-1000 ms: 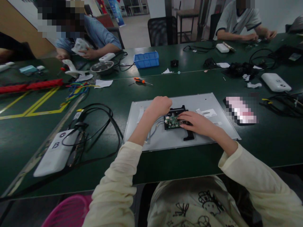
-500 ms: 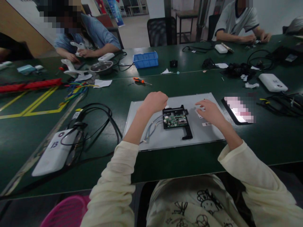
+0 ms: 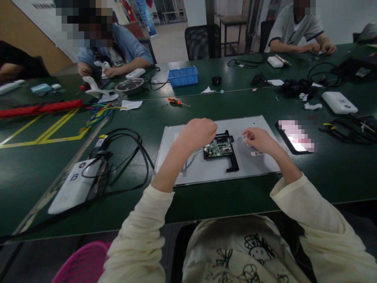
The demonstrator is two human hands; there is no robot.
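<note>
Green table (image 3: 247, 104), black chair (image 3: 203, 42) beyond, circuit board (image 3: 218, 149) on panel (image 3: 203, 175), left hand (image 3: 198, 133) and right hand (image 3: 259, 140) curled, grips indeterminate

1. A circuit board (image 3: 218, 150) sits on a panel (image 3: 206, 173).
2. Right of the panel lies a phone (image 3: 295, 138).
3. Left lies a power bank (image 3: 69, 190).
4. Behind the panel lies a screwdriver (image 3: 174, 101); behind that, a bin (image 3: 183, 78).

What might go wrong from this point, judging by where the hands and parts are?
The left hand is close to the exposed circuit board, so a slip might damage it. Thin grey cables beside the left forearm might snag. The phone lies near the right edge of the panel, where the right hand might knock it.
</note>
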